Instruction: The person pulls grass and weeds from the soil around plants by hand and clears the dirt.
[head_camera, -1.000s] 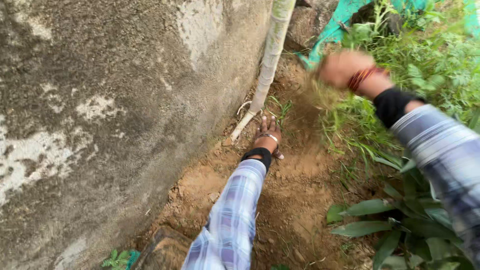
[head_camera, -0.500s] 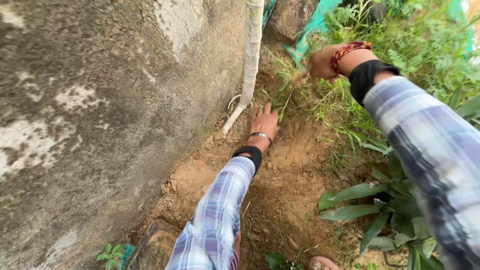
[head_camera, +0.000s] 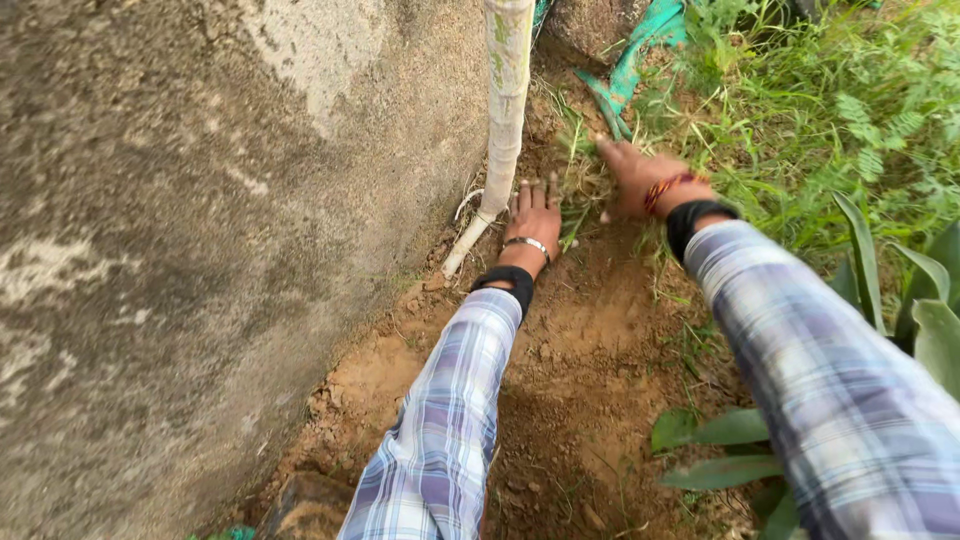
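My left hand (head_camera: 535, 215) lies flat on the reddish soil (head_camera: 570, 400), fingers spread, right beside the foot of a white pipe (head_camera: 503, 110) that runs up the wall. It wears a metal bracelet and a black cuff. My right hand (head_camera: 637, 175), with red thread bands at the wrist, reaches into a tuft of grass (head_camera: 580, 180) between the two hands. Its fingers are among the blades; whether they grip the grass is hidden. Both arms are in blue checked sleeves.
A rough grey concrete wall (head_camera: 200, 250) fills the left side. Dense green weeds (head_camera: 830, 110) and broad-leaved plants (head_camera: 900, 300) crowd the right. A turquoise cloth or sheet (head_camera: 640, 50) lies at the top, beside a stone (head_camera: 580, 25).
My right hand has come down from mid-air to the grass tuft by the pipe. My left hand has slid forward along the soil toward the pipe's foot.
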